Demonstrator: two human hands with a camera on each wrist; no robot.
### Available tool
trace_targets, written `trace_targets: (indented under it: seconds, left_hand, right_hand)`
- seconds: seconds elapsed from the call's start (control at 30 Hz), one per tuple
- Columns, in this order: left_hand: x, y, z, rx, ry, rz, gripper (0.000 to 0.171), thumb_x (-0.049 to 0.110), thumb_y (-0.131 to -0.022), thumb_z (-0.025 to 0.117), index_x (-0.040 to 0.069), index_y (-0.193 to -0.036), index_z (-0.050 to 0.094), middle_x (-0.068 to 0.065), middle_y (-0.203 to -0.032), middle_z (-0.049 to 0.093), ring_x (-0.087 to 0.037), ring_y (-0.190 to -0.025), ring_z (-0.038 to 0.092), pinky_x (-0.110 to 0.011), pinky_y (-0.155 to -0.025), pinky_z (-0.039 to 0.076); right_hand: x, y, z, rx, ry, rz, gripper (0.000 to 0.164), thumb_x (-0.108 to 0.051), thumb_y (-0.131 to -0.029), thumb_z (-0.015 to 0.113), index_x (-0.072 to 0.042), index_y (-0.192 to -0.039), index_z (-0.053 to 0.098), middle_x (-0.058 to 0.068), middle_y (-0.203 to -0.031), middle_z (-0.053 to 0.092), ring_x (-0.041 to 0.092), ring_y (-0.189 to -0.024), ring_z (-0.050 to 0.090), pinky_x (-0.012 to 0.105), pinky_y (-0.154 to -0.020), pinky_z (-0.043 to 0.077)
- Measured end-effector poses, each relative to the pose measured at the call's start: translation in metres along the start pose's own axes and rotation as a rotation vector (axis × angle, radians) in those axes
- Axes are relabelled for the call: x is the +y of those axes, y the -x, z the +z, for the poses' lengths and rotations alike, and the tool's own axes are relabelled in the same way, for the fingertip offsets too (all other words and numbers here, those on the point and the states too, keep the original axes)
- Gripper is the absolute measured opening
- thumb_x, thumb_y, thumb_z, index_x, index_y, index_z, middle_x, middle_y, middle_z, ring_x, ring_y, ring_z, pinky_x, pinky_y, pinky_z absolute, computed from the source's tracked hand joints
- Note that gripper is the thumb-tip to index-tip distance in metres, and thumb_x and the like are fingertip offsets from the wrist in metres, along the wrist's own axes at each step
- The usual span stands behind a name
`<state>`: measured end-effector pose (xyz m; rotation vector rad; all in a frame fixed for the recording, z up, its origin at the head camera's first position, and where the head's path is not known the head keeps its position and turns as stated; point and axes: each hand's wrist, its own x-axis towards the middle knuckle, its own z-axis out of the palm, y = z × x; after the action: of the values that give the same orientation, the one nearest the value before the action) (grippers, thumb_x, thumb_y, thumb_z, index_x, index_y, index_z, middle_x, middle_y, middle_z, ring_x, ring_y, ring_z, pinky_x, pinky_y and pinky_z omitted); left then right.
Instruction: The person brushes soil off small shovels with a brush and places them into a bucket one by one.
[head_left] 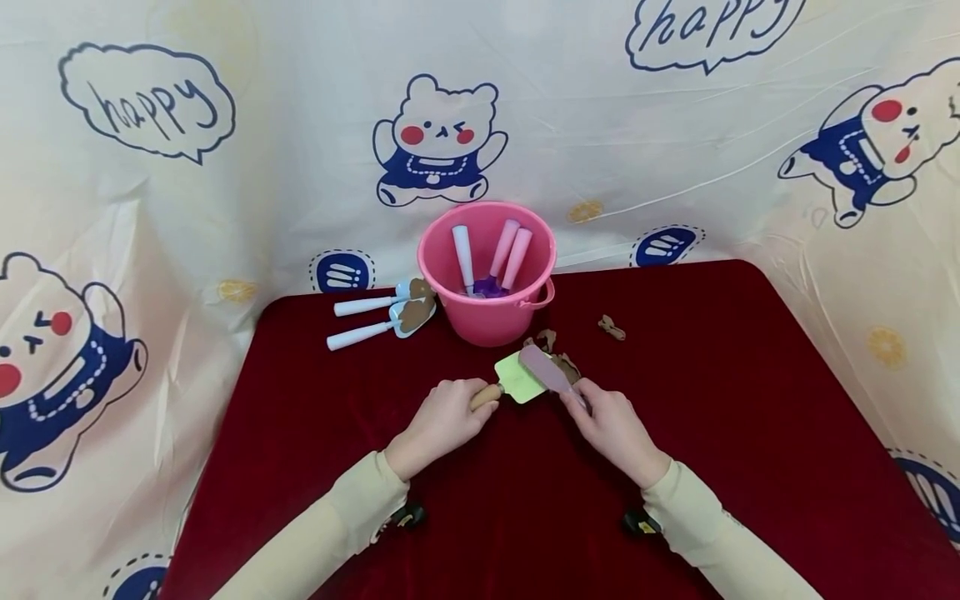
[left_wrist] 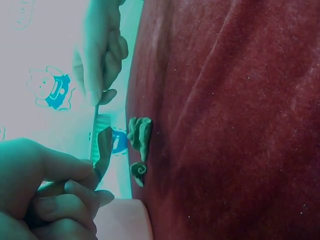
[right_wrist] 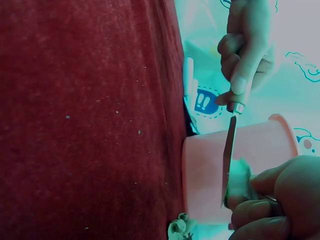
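Observation:
My left hand grips the wooden handle of a small shovel with a pale green square blade. In my right hand is a mauve flat-bladed spatula, its blade lying across the green one. The right wrist view shows the shovel blade edge-on, its metal neck just past the left hand's fingertips, with the right hand close by the far end. Curled brown clay-like scraps lie on the table just beyond the two blades, partly covered by the spatula; they also show in the left wrist view.
A pink bucket stands at the back, with several white- and pink-handled tools inside. Left of it lie two white-handled scoops with brown stuff on their blades. One small brown piece rests to the right on the dark red cloth.

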<state>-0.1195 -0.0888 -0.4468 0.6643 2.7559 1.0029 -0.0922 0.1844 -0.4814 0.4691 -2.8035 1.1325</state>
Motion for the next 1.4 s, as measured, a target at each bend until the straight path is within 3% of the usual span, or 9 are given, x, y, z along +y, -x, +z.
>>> trace_targets:
  seconds: [0.23, 0.43, 0.63, 0.93, 1.17, 1.4]
  left_hand:
    - [-0.002, -0.001, 0.004, -0.011, 0.013, -0.008, 0.021, 0.017, -0.098, 0.072, 0.013, -0.082, 0.06, 0.007, -0.059, 0.042, -0.005, -0.049, 0.043, -0.022, -0.046, 0.041]
    - [-0.001, 0.001, 0.0, 0.003, -0.002, -0.012, 0.021, 0.017, -0.098, 0.073, 0.013, -0.082, 0.06, 0.006, -0.059, 0.043, -0.006, -0.049, 0.044, -0.023, -0.046, 0.04]
    - [-0.004, 0.004, -0.002, 0.015, -0.021, -0.01, 0.022, 0.016, -0.097, 0.074, 0.013, -0.081, 0.059, 0.007, -0.058, 0.04, -0.005, -0.049, 0.042, -0.022, -0.046, 0.039]
    - [-0.004, 0.008, -0.002, 0.026, -0.054, 0.018, 0.021, 0.016, -0.096, 0.074, 0.012, -0.082, 0.059, 0.007, -0.059, 0.039, -0.006, -0.05, 0.041, -0.023, -0.047, 0.039]
    - [-0.005, 0.009, -0.004, 0.014, -0.053, -0.002, 0.018, 0.016, -0.097, 0.074, 0.012, -0.085, 0.062, 0.006, -0.059, 0.042, -0.006, -0.049, 0.043, -0.023, -0.046, 0.04]
    - [-0.006, 0.007, -0.006, 0.016, -0.052, -0.026, 0.017, 0.018, -0.097, 0.074, 0.012, -0.085, 0.063, 0.006, -0.059, 0.042, -0.007, -0.05, 0.043, -0.024, -0.048, 0.041]
  right_hand:
    - [-0.007, 0.0, 0.002, 0.039, 0.009, 0.014, 0.021, -0.02, -0.106, 0.063, -0.011, -0.088, 0.059, -0.011, -0.058, 0.035, -0.001, -0.047, 0.028, 0.021, -0.043, 0.031]
    - [-0.01, 0.0, 0.003, -0.056, -0.027, -0.023, 0.025, -0.025, -0.107, 0.061, -0.016, -0.084, 0.054, -0.013, -0.059, 0.034, -0.002, -0.047, 0.03, 0.021, -0.044, 0.031]
    - [-0.004, -0.001, 0.001, -0.004, 0.023, 0.01, 0.023, -0.019, -0.105, 0.063, -0.014, -0.085, 0.055, -0.011, -0.059, 0.034, 0.0, -0.046, 0.028, 0.021, -0.043, 0.03]
    - [-0.001, -0.003, -0.003, 0.007, 0.029, 0.023, 0.022, -0.021, -0.107, 0.061, -0.01, -0.088, 0.058, -0.009, -0.058, 0.037, 0.001, -0.045, 0.03, 0.022, -0.042, 0.032]
    - [0.003, -0.003, -0.005, 0.024, -0.006, 0.072, 0.022, -0.025, -0.109, 0.057, -0.01, -0.093, 0.062, -0.009, -0.058, 0.038, 0.003, -0.046, 0.032, 0.023, -0.043, 0.033]
    - [-0.002, 0.001, 0.005, -0.072, -0.081, -0.049, 0.019, -0.026, -0.107, 0.061, -0.017, -0.091, 0.06, -0.015, -0.059, 0.036, -0.001, -0.048, 0.03, 0.021, -0.045, 0.033]
